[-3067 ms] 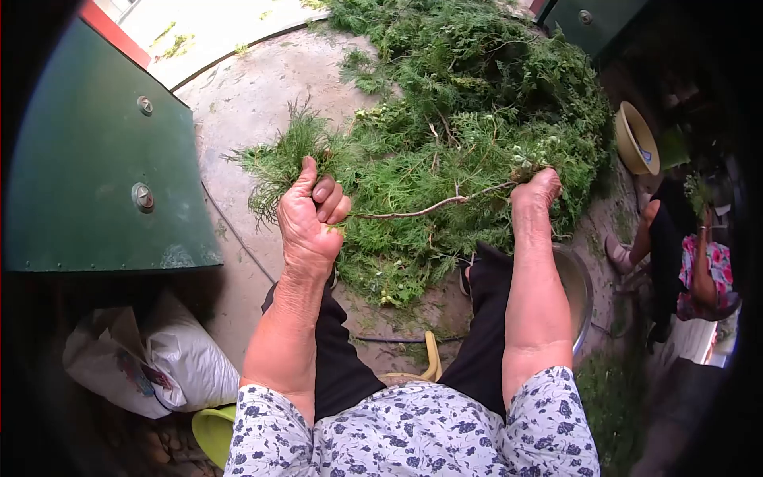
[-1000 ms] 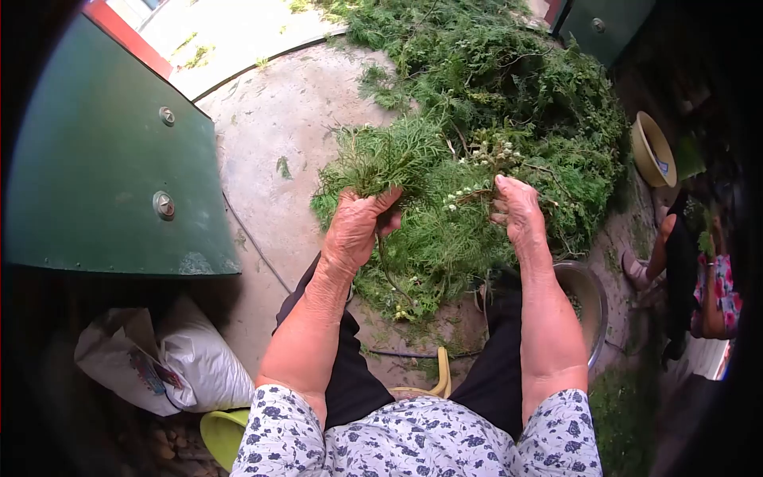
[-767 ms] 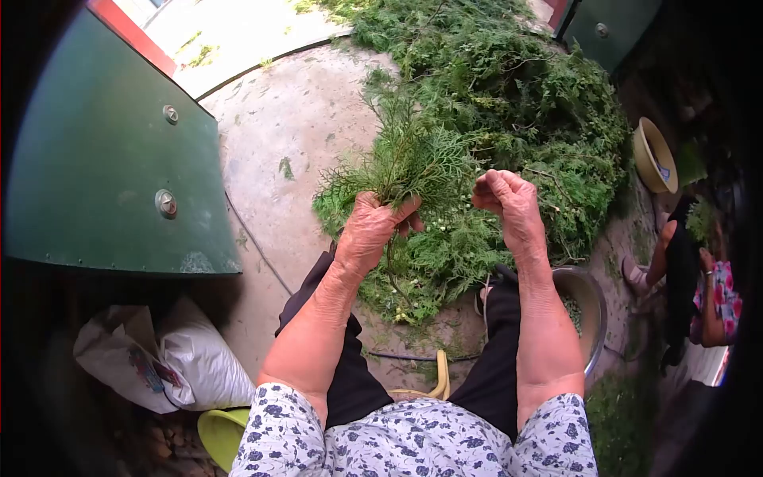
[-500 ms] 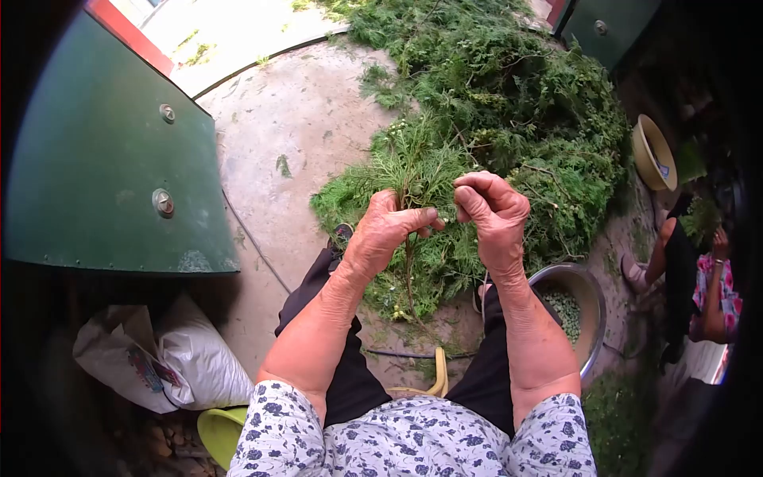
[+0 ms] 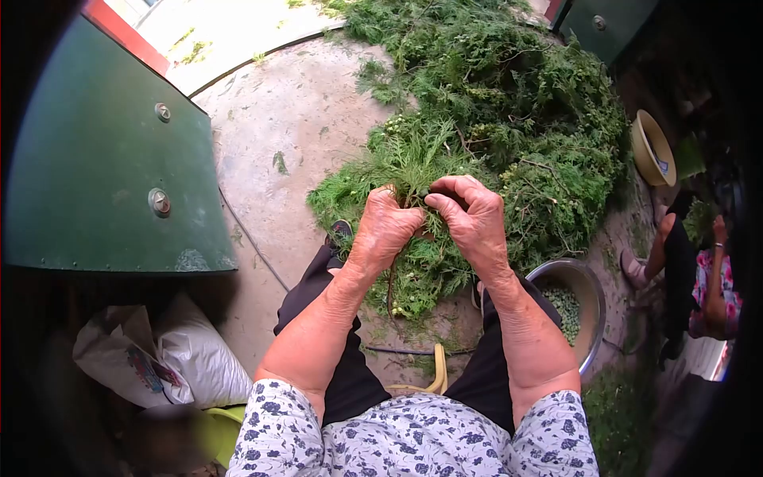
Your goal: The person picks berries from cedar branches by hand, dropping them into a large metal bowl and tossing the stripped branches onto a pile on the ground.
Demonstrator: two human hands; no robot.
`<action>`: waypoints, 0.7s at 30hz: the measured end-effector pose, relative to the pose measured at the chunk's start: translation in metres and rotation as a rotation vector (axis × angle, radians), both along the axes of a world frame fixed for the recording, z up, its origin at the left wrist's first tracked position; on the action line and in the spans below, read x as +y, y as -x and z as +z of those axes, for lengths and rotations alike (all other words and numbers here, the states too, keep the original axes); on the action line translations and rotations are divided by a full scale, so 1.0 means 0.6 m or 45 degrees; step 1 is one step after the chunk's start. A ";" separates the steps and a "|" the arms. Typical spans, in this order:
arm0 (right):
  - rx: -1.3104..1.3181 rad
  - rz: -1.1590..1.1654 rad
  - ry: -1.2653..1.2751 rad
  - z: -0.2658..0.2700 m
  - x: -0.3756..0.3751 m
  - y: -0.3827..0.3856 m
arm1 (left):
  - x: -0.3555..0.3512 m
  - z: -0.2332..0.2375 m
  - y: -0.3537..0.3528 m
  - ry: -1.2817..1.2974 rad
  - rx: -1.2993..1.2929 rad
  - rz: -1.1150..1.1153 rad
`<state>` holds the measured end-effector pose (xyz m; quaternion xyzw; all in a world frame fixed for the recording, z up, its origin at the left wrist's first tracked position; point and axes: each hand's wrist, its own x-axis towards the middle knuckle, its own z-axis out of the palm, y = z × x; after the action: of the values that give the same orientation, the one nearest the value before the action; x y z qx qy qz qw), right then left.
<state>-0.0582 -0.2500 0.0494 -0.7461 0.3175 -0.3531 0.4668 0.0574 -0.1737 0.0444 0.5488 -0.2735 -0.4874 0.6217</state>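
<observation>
Feathery green sprig (image 5: 409,159): flat, scale-leaved fronds fanned upward, few pale buds near top. Thin woody stem (image 5: 390,288) hanging below, slightly curved. Gripped at frond base by left hand (image 5: 385,230) and right hand (image 5: 474,224), fingers curled tight, knuckles touching. Held up and left of steel bowl (image 5: 592,274), well apart from it.

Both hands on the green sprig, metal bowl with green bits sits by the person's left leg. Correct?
One thing is off: the metal bowl sits by the person's right leg, not the left, as the head view shows. The rest stands: the left hand and the right hand both grip the green sprig, and the bowl holds small green bits.
</observation>
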 end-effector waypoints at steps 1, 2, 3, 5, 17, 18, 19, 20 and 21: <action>0.001 0.000 -0.001 0.000 0.000 -0.001 | 0.000 -0.005 -0.001 -0.001 0.001 0.000; -0.005 -0.007 0.008 0.000 0.000 -0.001 | 0.000 -0.014 -0.004 0.016 -0.184 -0.037; -0.010 -0.015 0.017 0.000 0.000 -0.002 | 0.000 -0.014 -0.005 0.033 -0.368 -0.074; -0.026 -0.028 0.043 -0.007 -0.005 -0.002 | -0.002 -0.007 -0.002 0.014 -0.282 -0.113; -0.210 0.039 -0.314 -0.011 0.001 0.001 | 0.003 -0.001 -0.007 0.080 0.380 -0.080; -0.266 0.076 -0.429 -0.016 -0.001 0.001 | 0.003 0.000 -0.007 0.080 0.379 -0.079; -0.285 0.101 -0.460 -0.018 -0.005 0.002 | 0.003 0.001 -0.007 0.091 0.327 -0.082; -0.285 0.103 -0.461 -0.017 -0.005 0.002 | 0.004 0.001 -0.008 0.102 0.275 -0.084; -0.282 0.123 -0.542 -0.014 -0.005 0.002 | 0.003 -0.001 -0.008 0.102 0.276 -0.082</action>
<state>-0.0592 -0.2529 0.0411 -0.6020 0.2956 -0.3350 0.6618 0.0622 -0.1717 0.0439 0.4585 -0.2416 -0.5522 0.6531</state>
